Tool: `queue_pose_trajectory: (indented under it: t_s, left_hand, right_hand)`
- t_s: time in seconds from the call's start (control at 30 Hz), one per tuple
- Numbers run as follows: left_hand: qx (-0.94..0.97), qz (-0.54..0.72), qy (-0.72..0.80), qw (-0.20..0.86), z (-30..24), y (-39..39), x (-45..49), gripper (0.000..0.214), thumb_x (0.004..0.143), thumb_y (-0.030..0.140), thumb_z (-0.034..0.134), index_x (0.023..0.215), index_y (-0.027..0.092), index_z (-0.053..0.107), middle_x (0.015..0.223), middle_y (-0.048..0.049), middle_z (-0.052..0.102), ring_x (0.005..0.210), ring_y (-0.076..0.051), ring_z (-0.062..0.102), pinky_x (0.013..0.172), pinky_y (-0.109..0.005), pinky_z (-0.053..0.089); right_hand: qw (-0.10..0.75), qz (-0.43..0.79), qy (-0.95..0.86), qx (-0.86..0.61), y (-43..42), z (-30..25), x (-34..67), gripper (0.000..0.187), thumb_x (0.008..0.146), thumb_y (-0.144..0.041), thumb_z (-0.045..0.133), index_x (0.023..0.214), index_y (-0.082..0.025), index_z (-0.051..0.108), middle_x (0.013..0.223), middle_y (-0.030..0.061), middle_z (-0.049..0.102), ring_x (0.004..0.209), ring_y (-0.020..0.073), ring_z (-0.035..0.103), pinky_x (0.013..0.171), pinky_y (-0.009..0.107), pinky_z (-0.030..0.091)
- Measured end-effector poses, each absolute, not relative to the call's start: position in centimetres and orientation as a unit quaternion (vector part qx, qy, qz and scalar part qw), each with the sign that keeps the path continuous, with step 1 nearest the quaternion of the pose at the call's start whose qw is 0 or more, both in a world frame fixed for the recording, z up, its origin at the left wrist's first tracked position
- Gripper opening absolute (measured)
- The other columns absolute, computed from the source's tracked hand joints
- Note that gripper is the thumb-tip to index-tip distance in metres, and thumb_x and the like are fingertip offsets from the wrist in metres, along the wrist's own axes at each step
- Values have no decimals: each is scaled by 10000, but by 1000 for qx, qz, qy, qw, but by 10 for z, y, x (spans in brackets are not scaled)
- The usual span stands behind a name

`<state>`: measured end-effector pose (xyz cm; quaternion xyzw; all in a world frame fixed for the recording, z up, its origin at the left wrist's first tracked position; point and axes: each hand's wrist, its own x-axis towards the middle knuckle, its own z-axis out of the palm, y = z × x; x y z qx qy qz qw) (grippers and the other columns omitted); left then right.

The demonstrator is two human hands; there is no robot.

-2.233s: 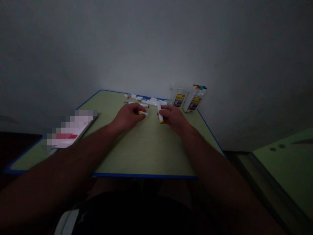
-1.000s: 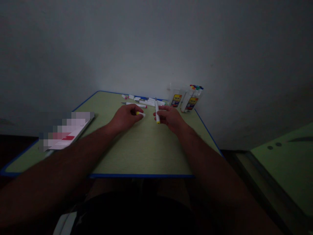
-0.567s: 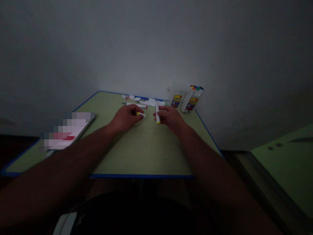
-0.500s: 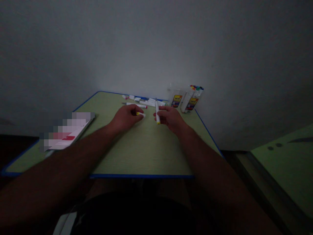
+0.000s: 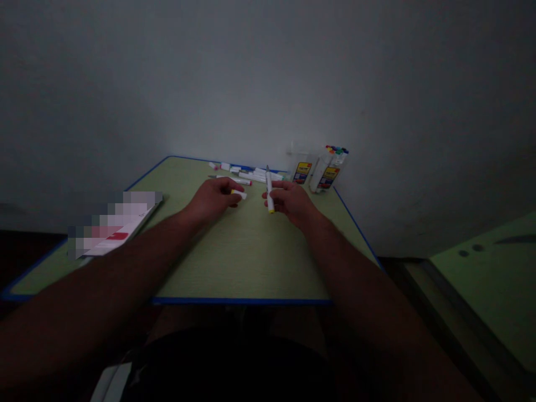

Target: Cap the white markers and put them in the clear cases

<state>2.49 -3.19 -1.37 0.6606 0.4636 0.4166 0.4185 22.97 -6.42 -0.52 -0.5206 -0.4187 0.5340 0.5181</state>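
A white marker with a yellow end stands tilted in my right hand, its bare grey tip pointing away from me. My right fingers are closed round its barrel. Pinched in my left hand is a small white and yellow marker cap, a short way left of the marker and apart from it. Just behind my left hand lies an uncapped marker with a pink end. Several more white markers and loose caps lie along the back of the table.
At the back right stand a clear marker case and a second case filled with markers showing coloured ends. A partly blurred white and red box or book lies at the left. The blue-edged table meets a grey wall.
My left hand has shifted slightly left with the cap, and the cap has turned a little in its fingers. My right hand and the marker have hardly moved.
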Motion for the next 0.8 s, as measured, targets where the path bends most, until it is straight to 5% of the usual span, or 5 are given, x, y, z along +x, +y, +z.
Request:
queue_pose_trajectory:
  t_s: [0.4,0.8]
  left_hand:
    - [720,398,490,289,-10,-34,24,126,683,200,747,809,204,758,641,9,592,630,-157,527,634,-310,439]
    - [506,497,443,548,-11,-22,22,142,682,42,649,756,156,691,686,-24,594,628,-138,573,704,-341,567]
  right_hand:
    - [513,529,-427,-523,-65,-5,229,210,810,-6,588,944,-166,606,775,30,716,558,114,641,518,237,540]
    - [427,566,-493,-505,-71,-5,232,231,743,-18,578,910,-159,652,719,32,736,523,114,632,483,205,513]
